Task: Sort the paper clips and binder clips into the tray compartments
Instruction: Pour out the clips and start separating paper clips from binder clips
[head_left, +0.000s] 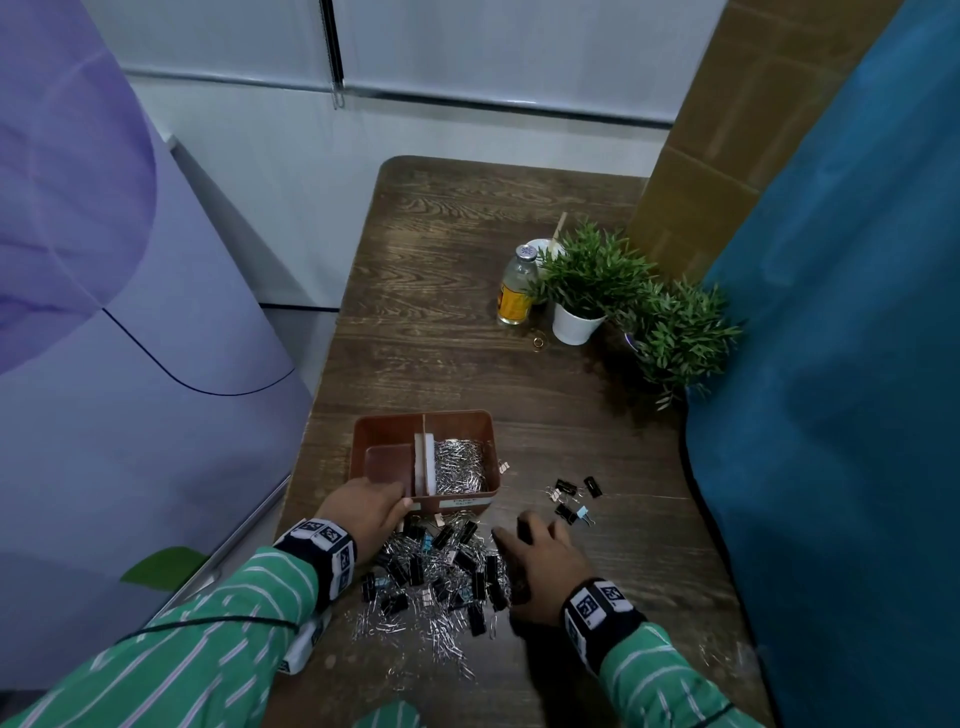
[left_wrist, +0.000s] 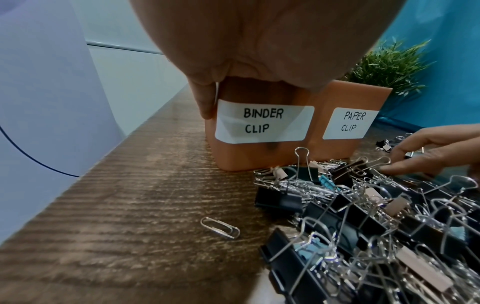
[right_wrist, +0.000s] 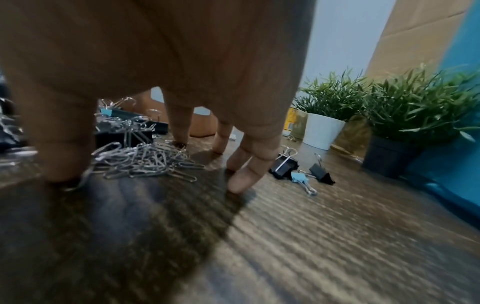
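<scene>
Desk: dark wood-grain desk (head_left: 467, 270) standing between a lilac panel (head_left: 130, 338) and a teal cloth (head_left: 841, 364); white blinds hanging behind.
Tray: brown tray (head_left: 457, 420) sitting near the front of the desk, divided in two; front wall carrying labels reading "BINDER CLIP" (left_wrist: 263, 121) on the left and "PAPER CLIP" (left_wrist: 350, 123) on the right.
Tray contents: right compartment holding silver paper clips (head_left: 461, 465); left compartment showing its bare floor.
Mixed pile: black binder clips and loose silver paper clips (head_left: 436, 577) lying heaped on the desk just in front of the tray, between the two hands.
Stray clips: small group of binder clips (head_left: 571, 501), black and one light blue, lying right of the tray, just beyond the right fingertips; single paper clip (left_wrist: 220, 227) lying apart on the left.
Left hand: left hand (head_left: 366, 514) gripping the tray's front left corner, thumb curling down the outside wall.
Right hand: right hand (head_left: 540, 558) hovering spread at the pile's right edge, fingertips (right_wrist: 240, 185) touching the desk, holding nothing.
Background items: glass bottle (head_left: 517, 286), white-potted plant (head_left: 587, 291) and second plant (head_left: 680, 332) standing at the far right.
</scene>
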